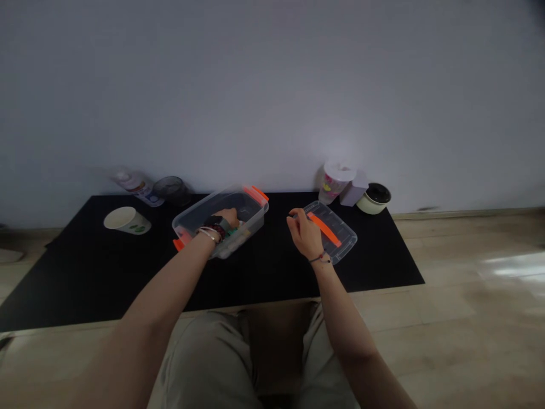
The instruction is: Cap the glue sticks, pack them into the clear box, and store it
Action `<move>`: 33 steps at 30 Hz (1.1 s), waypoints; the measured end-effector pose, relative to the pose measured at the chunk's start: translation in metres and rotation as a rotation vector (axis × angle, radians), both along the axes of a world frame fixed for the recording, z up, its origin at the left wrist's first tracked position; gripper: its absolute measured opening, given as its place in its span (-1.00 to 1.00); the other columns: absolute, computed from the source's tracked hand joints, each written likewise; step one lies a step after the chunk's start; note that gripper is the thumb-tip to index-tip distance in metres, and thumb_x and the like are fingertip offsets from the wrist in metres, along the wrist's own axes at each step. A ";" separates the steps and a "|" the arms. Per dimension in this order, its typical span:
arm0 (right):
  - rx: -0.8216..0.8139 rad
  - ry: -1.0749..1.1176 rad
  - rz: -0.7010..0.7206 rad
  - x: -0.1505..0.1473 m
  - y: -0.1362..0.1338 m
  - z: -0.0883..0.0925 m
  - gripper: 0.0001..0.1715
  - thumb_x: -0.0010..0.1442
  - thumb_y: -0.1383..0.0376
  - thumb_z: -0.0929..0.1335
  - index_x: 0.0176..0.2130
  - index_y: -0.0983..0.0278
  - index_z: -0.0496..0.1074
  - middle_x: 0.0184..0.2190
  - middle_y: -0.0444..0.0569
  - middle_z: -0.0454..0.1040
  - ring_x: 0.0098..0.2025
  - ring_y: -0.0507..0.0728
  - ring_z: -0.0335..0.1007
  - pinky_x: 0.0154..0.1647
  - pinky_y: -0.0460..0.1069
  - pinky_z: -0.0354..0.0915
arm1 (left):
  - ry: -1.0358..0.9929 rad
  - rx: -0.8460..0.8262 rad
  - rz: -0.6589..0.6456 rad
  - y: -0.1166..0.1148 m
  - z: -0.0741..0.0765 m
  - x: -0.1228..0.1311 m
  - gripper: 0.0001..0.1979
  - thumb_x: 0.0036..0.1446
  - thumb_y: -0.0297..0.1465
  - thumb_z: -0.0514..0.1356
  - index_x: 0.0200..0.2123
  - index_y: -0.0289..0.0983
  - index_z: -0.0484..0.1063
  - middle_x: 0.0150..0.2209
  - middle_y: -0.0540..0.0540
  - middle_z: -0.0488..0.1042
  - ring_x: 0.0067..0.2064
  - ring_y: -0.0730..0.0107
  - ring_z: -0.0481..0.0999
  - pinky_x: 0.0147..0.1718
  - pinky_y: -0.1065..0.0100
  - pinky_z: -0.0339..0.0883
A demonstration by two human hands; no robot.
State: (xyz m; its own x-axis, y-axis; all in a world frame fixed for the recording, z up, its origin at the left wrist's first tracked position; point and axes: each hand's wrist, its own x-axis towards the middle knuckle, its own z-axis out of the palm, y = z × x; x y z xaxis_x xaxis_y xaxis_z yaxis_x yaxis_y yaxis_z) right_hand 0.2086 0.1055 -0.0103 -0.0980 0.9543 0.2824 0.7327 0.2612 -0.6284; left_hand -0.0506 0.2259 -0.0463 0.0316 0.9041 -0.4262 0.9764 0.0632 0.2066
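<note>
My left hand [225, 220] reaches into a clear plastic box [251, 224] with orange clip handles, its fingers hidden among green and pale items [232, 233] inside. My right hand [303, 233] hangs over the left end of the box's clear lid [340, 238], its curled fingertips at the lid's edge. An orange strip [326, 229] runs along the lid, partly beside my wrist. Whether that hand grips the lid is hard to see.
Both box and lid lie on a black mat [89, 278]. A paper cup [126, 220] lies on its side at left. Along the wall stand a tipped bottle [136, 186], dark jar [172, 190], lidded cup [335, 182], lilac box [354, 190] and black-lidded pot [373, 199].
</note>
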 end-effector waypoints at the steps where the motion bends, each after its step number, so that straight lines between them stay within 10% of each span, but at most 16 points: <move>1: -0.007 -0.006 0.003 0.000 0.000 0.000 -0.59 0.44 0.09 0.11 0.02 0.29 0.32 -0.44 -0.06 0.48 -0.40 0.13 0.43 -0.43 -0.07 0.07 | 0.016 0.003 -0.010 -0.001 0.000 0.000 -0.59 -0.12 -0.31 0.36 -0.18 -0.43 0.55 -0.14 -0.59 0.56 -0.01 -0.40 0.53 -0.13 -0.02 0.41; 9: -0.056 -0.091 0.016 0.007 0.004 0.000 -0.61 0.44 0.10 0.13 0.02 0.27 0.34 -0.43 -0.05 0.52 -0.37 0.15 0.48 -0.42 -0.07 0.09 | 0.063 0.111 -0.066 -0.011 0.041 0.005 -0.58 0.17 -0.15 0.19 0.01 -0.28 0.49 -0.01 -0.32 0.54 0.02 -0.07 0.53 -0.05 0.14 0.36; 15: -0.044 -0.103 -0.020 0.014 0.008 0.001 -0.63 0.45 0.13 0.13 -0.04 0.26 0.37 -0.41 -0.03 0.53 -0.36 0.14 0.48 -0.43 -0.08 0.05 | -0.146 0.321 -0.072 -0.072 0.082 0.001 -0.57 0.26 -0.15 0.06 0.08 -0.22 0.44 -0.05 -0.18 0.57 -0.04 0.10 0.55 -0.10 0.26 0.35; 21: -0.066 -0.120 -0.022 0.018 0.007 0.005 -0.63 0.45 0.13 0.13 -0.10 0.26 0.40 -0.40 -0.04 0.53 -0.37 0.12 0.45 -0.42 -0.09 0.04 | 0.019 0.272 -0.069 -0.134 0.068 0.015 -0.54 0.24 -0.19 0.10 0.14 -0.24 0.42 0.03 -0.29 0.52 0.04 -0.06 0.50 -0.09 0.16 0.36; 33: -0.109 -0.133 -0.131 0.027 0.009 0.008 -0.60 0.45 0.10 0.13 -0.12 0.22 0.42 -0.37 -0.05 0.52 -0.33 0.14 0.44 -0.38 -0.07 0.03 | 0.153 0.434 -0.058 -0.152 0.039 -0.015 -0.50 0.15 -0.49 0.07 0.15 -0.17 0.45 -0.07 -0.21 0.61 -0.07 -0.03 0.57 -0.17 0.14 0.37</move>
